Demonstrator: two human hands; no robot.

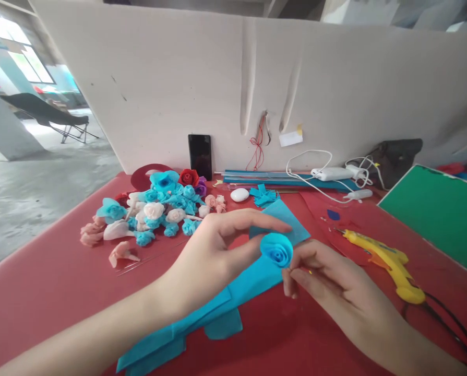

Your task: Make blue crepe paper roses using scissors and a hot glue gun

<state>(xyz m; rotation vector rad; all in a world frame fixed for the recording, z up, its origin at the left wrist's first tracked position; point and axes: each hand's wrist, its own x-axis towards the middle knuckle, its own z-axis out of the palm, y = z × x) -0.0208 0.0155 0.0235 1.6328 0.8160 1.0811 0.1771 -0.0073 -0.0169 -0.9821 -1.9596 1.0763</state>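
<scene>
A small blue crepe-paper rose (276,250) with a spiral centre is held up in front of me, facing the camera. My right hand (335,282) pinches it at its lower right edge, near the base; the fingertips partly hide what they grip. Around the rose's upper left side curve the thumb and index finger of my left hand (225,245), the thumb at the petal's edge and the index finger along the top. Beneath both hands lie folded blue paper strips (205,313). A blue paper square (291,222) sits just behind the rose.
Finished paper flowers (155,209) in blue, white and pink pile up at the left. A yellow glue gun (385,261) with a black cord lies right, near a green board (436,214). Toward the back are a phone (200,155), a white oval object (240,195) and a white power strip (331,173).
</scene>
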